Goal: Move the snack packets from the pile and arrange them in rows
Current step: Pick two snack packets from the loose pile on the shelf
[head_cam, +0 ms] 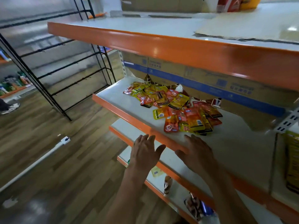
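Observation:
A loose pile of red, orange and yellow snack packets [174, 107] lies on a white shelf with an orange front edge [123, 110], spreading from the back left toward the front right. My left hand [145, 152] hovers just below and in front of the shelf edge, fingers straight and spread, holding nothing. My right hand [199, 152] reaches over the shelf's front edge with fingers extended, its fingertips a short way in front of the nearest packets and apart from them.
An orange-edged upper shelf [178, 47] overhangs the pile. Cardboard boxes with a blue band [210, 78] stand behind the packets. Lower shelves [171, 180] hold a few packets. A black wire rack [64, 75] stands left on the wooden floor. A yellow package [292, 160] sits at right.

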The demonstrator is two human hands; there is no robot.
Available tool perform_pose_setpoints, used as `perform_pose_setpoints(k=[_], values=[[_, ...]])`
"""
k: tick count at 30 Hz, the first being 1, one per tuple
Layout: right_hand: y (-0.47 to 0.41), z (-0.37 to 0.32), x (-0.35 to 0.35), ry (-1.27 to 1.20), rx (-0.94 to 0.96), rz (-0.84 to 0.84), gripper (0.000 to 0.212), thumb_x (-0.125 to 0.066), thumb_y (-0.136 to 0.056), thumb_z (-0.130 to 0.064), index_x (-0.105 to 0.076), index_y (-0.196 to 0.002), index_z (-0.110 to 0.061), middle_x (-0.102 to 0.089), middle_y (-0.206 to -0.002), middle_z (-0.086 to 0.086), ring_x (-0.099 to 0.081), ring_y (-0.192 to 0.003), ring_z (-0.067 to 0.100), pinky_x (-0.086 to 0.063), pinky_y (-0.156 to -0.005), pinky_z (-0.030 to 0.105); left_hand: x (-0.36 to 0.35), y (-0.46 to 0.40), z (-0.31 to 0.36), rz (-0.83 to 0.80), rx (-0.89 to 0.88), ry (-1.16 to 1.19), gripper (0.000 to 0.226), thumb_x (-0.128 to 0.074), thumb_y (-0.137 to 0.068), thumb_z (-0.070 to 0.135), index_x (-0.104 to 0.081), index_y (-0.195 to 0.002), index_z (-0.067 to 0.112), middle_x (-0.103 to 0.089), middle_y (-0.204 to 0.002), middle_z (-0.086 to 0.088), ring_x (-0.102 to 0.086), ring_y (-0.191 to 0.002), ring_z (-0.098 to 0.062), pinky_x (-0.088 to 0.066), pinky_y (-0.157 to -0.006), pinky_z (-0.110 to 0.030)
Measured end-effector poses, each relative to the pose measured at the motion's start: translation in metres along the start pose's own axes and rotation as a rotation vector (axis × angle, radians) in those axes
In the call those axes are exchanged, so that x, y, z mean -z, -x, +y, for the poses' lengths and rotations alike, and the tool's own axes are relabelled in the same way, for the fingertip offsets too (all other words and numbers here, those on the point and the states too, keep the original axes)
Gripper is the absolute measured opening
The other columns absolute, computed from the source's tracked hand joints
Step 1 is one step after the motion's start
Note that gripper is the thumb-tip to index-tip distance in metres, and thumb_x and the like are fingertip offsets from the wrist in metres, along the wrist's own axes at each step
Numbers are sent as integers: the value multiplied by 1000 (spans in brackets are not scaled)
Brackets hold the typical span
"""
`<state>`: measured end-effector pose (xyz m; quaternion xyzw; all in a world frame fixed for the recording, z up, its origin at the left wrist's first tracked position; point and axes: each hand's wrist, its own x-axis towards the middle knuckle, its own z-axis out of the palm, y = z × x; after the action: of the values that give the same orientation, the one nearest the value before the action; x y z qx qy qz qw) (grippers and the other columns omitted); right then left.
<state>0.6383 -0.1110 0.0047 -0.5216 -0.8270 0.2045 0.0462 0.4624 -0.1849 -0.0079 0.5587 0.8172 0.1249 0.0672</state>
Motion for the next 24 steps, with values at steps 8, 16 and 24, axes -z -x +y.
perform_pose_setpoints(k=[8,16,24], values=[[-49,-9,4,-37,-101,136,56,-57,-90,-45,-49,-138,-18,-50,-141,8,-44,-132,28,-35,-104,38,-13,-45,-23,10,-32,71,60,-52,-93,60,-56,-136,19,-62,-131,-4,-53,-125,-28,-43,-106,-41],[-103,8,-5,25,-175,290,59,-68,-85,-34,-52,-134,-6,-41,-150,20,-37,-138,38,-33,-110,51,-15,-104,-17,-4,-29,148,55,-56,-93,53,-55,-134,17,-59,-134,-5,-53,-125,-27,-47,-100,-40],[-119,5,-13,112,-338,226,86,-69,-80,-54,-37,-149,-12,-34,-151,23,-34,-133,49,-35,-104,57,-37,-140,-17,-17,-116,154,54,-60,-90,42,-52,-139,19,-57,-132,-8,-52,-123,-33,-47,-98,-42]])
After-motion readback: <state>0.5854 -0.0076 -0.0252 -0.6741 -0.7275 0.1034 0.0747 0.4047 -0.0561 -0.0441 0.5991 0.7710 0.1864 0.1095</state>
